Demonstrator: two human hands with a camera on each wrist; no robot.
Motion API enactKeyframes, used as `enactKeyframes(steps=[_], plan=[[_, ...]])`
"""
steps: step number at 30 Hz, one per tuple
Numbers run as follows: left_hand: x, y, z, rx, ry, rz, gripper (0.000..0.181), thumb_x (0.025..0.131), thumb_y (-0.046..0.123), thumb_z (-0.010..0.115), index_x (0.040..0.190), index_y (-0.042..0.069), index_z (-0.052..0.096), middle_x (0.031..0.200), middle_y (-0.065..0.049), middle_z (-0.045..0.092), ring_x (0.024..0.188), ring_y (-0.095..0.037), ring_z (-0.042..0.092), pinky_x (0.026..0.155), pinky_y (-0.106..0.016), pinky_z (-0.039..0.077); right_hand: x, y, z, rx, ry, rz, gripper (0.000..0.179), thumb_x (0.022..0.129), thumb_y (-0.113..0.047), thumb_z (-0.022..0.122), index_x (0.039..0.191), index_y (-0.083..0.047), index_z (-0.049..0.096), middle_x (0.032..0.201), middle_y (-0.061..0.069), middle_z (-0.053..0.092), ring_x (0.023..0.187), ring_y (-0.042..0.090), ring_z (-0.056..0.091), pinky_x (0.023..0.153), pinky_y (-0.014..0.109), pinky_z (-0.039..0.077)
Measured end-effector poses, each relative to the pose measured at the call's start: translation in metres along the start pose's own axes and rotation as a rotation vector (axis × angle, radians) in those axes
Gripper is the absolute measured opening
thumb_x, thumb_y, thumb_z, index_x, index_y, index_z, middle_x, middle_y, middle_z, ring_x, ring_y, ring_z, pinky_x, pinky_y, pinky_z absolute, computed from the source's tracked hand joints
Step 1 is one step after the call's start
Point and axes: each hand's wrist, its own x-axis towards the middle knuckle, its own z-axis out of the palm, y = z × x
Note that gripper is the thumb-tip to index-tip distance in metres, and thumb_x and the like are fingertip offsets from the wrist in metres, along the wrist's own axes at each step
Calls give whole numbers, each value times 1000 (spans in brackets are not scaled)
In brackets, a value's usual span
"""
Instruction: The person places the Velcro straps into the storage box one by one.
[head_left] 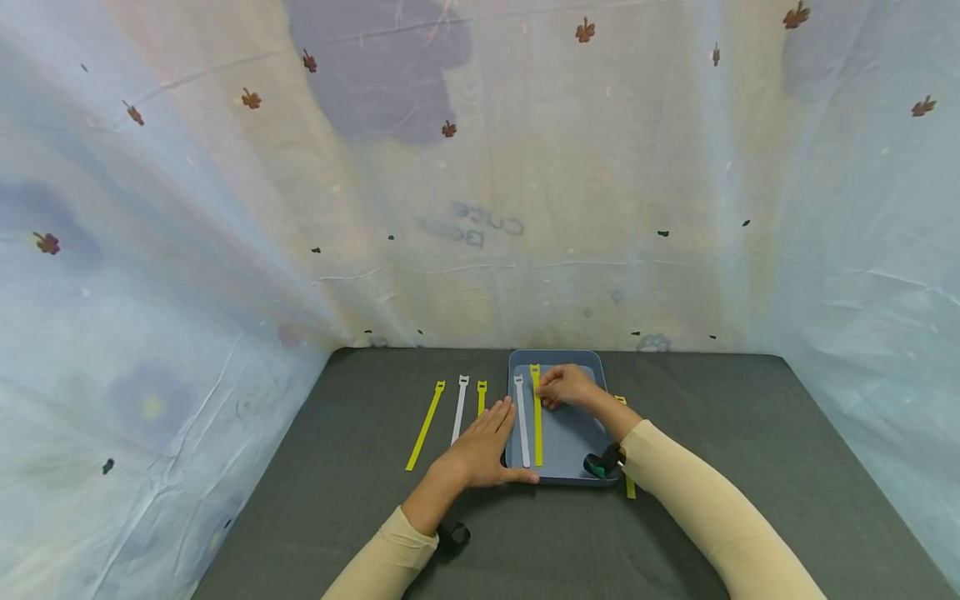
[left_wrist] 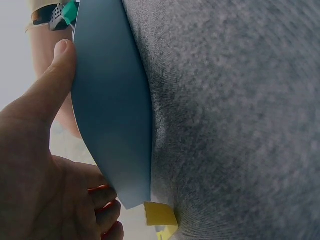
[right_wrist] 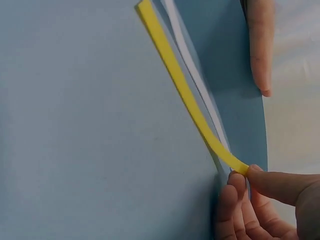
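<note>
A shallow blue-grey tray (head_left: pixel 573 454) stands on the dark table. Inside it lie a white strap-type cable tie (head_left: pixel 522 429) and, just right of that, a yellow cable tie (head_left: pixel 537 429), both lengthwise with their slotted heads at the far side. My right hand (head_left: pixel 570 387) reaches over the tray; in the right wrist view thumb and fingertips pinch one end of the yellow tie (right_wrist: pixel 185 90), whose strip slants across the tray floor. At the tray's near left corner rests my left hand (head_left: pixel 480 450), fingers extended along the left side, thumb (left_wrist: pixel 62 60) along the near rim.
Left of the tray lie a yellow tie (head_left: pixel 425 427), a white tie (head_left: pixel 460 408) and another yellow tie (head_left: pixel 482 398) partly covered by my left hand. A further yellow tie (head_left: pixel 630 487) lies right of the tray, below my right forearm. Printed curtains (head_left: pixel 480 292) enclose the table (head_left: pixel 300 517).
</note>
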Motion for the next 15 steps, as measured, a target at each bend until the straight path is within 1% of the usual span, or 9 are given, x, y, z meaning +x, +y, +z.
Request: enactKeyframes(steps=[4, 8, 15], plan=[[0, 0, 0, 3, 1, 6, 124, 91, 79, 66, 172, 1, 13, 180, -17, 9, 167, -29, 9, 135, -46, 16, 1, 0, 0, -32, -5, 2, 14, 98, -5, 77, 105, 6, 71, 87, 16, 76, 70, 19, 71, 65, 32, 62], [-1, 1, 0, 1, 4, 9, 124, 91, 78, 67, 171, 1, 14, 180, -17, 9, 167, -30, 10, 134, -47, 16, 4, 2, 1, -64, 4, 9, 13, 98, -6, 78, 103, 5, 72, 85, 12, 76, 67, 16, 69, 62, 29, 60], [0, 1, 0, 9, -5, -8, 125, 91, 81, 64, 172, 3, 12, 181, -15, 7, 167, -28, 9, 135, -45, 15, 7, 3, 2, -139, 20, -6, 12, 97, -7, 79, 101, 3, 73, 77, 6, 70, 62, 13, 62, 58, 26, 56]])
